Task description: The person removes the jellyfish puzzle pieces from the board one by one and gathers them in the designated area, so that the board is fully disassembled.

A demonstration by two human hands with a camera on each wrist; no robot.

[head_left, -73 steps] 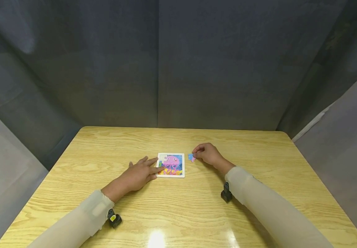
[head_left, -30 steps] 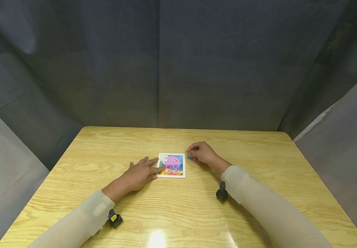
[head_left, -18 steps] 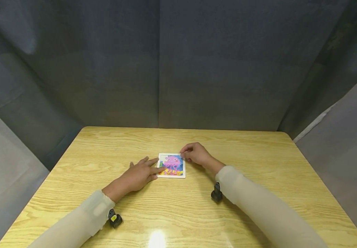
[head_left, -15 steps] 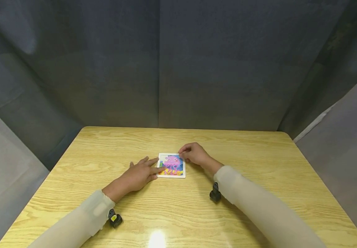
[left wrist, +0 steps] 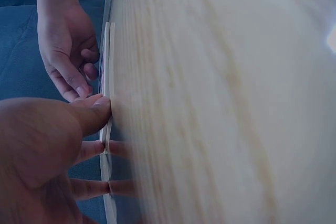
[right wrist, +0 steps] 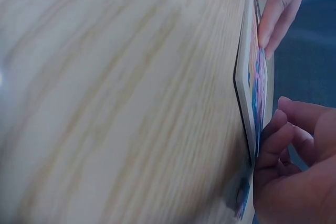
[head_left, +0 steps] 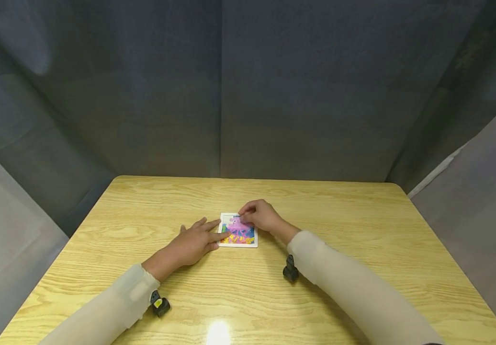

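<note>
A white-framed jigsaw board (head_left: 239, 246) with a pink jellyfish picture lies on the table, with a pale gap at its upper left. My left hand (head_left: 192, 243) rests at the board's left side, fingers spread, one fingertip over the picture. Above the upper right of the picture, my right hand (head_left: 261, 215) has thumb and forefinger together, pinching a puzzle piece that the fingers hide. The right wrist view shows that hand (right wrist: 299, 166) low beside the board (right wrist: 242, 72). Just past the board's corner there is a small blue flat piece (right wrist: 242, 198), partly in shadow.
The wooden table (head_left: 213, 297) reaches up to a dark curtain (head_left: 299, 96) behind it. Pale grey panels (head_left: 480, 191) flank both sides. Each sleeve carries a black wrist camera (head_left: 290, 269).
My right hand has moved left from beside the board to over the picture; the blue-and-pink puzzle piece once seen at its fingertips is now out of sight. My left hand has stayed put.
</note>
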